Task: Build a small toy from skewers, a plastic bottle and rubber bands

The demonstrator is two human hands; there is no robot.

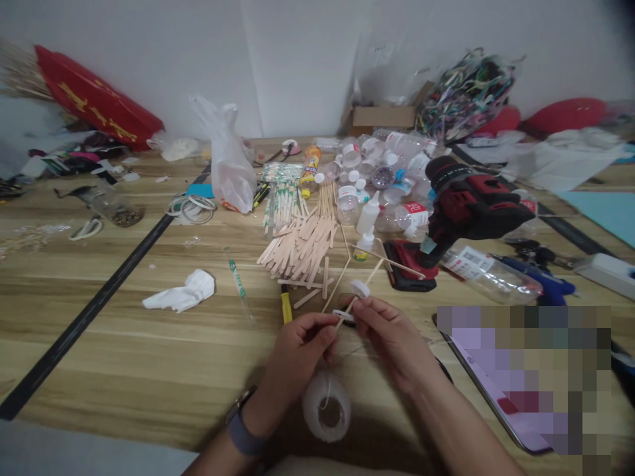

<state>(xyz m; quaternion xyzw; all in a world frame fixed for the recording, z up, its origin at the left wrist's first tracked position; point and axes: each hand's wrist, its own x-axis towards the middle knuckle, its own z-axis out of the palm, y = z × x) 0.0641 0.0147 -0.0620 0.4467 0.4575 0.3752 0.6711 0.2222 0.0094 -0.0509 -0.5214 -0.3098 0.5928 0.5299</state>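
My left hand [305,340] is closed in a pinch on the lower end of a thin wooden stick frame [364,281], near a white cap-like disc [343,315]. My right hand [389,334] pinches the same frame from the other side, its fingertips beside a second white disc [360,288]. The frame's sticks branch into a T shape at the far end. Exactly where the fingers meet the stick is partly hidden. Below the hands stands a translucent white plastic container [326,406] with a round opening and a string inside.
Flat wooden craft sticks [300,248] are piled beyond my hands, beside small glue bottles [367,221] and plastic bottles [391,158]. A red-black cordless drill [466,198] stands at right, above a tablet [496,390]. Left lie a crumpled tissue [183,291] and a wrapped straw [237,284].
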